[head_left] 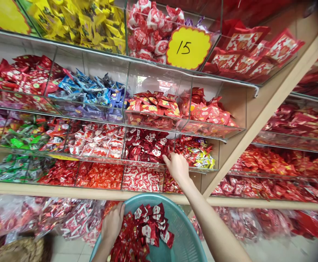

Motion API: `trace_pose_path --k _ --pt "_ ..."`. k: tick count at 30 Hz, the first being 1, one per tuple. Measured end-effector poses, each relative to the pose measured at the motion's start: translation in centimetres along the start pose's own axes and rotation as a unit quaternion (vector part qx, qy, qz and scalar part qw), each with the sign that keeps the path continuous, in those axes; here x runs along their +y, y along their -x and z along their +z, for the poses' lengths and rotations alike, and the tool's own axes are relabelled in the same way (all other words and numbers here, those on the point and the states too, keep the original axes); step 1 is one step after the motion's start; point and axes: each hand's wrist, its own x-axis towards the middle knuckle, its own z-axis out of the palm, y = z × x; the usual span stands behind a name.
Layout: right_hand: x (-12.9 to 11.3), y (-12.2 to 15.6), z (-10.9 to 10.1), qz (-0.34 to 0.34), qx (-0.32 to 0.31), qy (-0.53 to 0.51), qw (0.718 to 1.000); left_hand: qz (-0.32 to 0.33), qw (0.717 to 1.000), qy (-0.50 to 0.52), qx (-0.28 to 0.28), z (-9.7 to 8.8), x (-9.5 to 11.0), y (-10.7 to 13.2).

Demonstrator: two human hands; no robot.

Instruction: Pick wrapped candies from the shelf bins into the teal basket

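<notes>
A teal plastic basket with a perforated wall stands low in front of me. Inside it lies a pile of dark red wrapped candies. My left hand is closed over the basket's left rim, its fingertips partly hidden. Higher up, my right hand reaches to the front edge of a clear shelf bin. Its fingers are curled in a pinch beside the dark red candies in that bin; whatever is between them is hidden.
Tilted shelves with clear dividers hold blue candies, yellow packets and red packets. A yellow price tag reads 15. A slanted wooden post rises on the right. Bagged candies lie below the wooden ledge.
</notes>
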Motion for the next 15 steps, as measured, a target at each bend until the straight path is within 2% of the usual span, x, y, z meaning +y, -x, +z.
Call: trace_pose_path --k 4,9,12,15 --pt "-1.0 -0.7 0.5 0.007 0.010 0.003 1.000 0.006 1.000 -0.006 0.005 0.2 -0.2 -0.2" --pt "0.2 -0.7 0.4 0.001 0.094 -0.078 0.992 0.009 1.000 -0.011 0.005 0.4 -0.4 -0.2" --pt "1.8 0.8 -0.3 -0.041 0.142 -0.193 0.970 0.010 1.000 -0.006 0.004 0.2 -0.3 -0.1" --pt "3.4 3.9 -0.4 -0.082 0.135 -0.309 0.938 0.010 1.000 -0.012 0.003 0.0 0.0 0.0"
